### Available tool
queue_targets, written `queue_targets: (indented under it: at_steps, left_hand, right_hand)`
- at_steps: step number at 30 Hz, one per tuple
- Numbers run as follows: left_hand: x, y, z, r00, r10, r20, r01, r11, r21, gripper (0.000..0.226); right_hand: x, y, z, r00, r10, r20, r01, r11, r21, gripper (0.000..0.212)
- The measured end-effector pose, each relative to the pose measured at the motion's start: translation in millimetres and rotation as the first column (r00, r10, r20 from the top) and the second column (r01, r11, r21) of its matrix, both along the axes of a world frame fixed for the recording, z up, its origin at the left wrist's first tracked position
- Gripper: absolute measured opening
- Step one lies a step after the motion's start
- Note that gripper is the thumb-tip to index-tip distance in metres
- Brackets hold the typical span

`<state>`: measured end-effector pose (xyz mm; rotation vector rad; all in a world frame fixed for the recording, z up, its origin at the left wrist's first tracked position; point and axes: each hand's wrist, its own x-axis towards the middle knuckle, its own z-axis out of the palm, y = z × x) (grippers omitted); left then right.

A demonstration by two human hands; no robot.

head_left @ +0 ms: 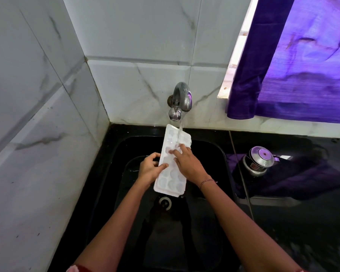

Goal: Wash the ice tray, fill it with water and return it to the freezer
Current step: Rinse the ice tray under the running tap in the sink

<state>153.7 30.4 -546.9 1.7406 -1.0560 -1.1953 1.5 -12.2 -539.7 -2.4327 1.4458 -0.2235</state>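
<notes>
Black sink (210,218), marble-tiled corner (126,85); ice tray (172,180) in left fingers' (163,166) grip, right fingers (177,153) loose atop

A home kitchen: a steel tap (182,99) runs into a black sink (126,148) at centre frame, set in a black counter (302,222) below marble-look tiles (47,95). A steel pot (258,160) stands at right, a purple curtain (302,75) upper right.
</notes>
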Motion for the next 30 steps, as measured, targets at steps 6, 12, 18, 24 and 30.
queue_targets:
  at_steps: [6, 12, 18, 24, 30]
  left_hand:
    - [-2, 15, -1, 0.833, -0.027, 0.553, 0.087, 0.993, -0.083, 0.021]
    - [2, 23, -3, 0.823, 0.063, 0.565, 0.011, 0.992, -0.126, 0.018]
    - [7, 27, -6, 0.961, 0.159, 0.224, -0.157, 0.987, -0.027, 0.021]
    - [8, 41, -8, 0.962, 0.241, -0.128, -0.234, 0.970, 0.068, 0.024]
    - [11, 48, -13, 0.945, 0.225, -0.237, -0.201, 0.972, 0.118, 0.022]
  right_hand:
    - [6, 9, -18, 0.992, -0.070, 0.101, 0.062, 0.995, 0.078, 0.030]
    - [0, 3, -27, 0.992, -0.123, 0.026, 0.119, 0.987, 0.105, 0.028]
    - [5, -4, -22, 0.989, -0.142, 0.036, 0.138, 0.987, 0.087, 0.029]
    - [-1, -4, -20, 0.990, -0.136, -0.040, 0.137, 0.990, 0.041, 0.041]
    - [-5, 0, -12, 0.979, -0.112, -0.169, 0.105, 0.993, -0.051, 0.050]
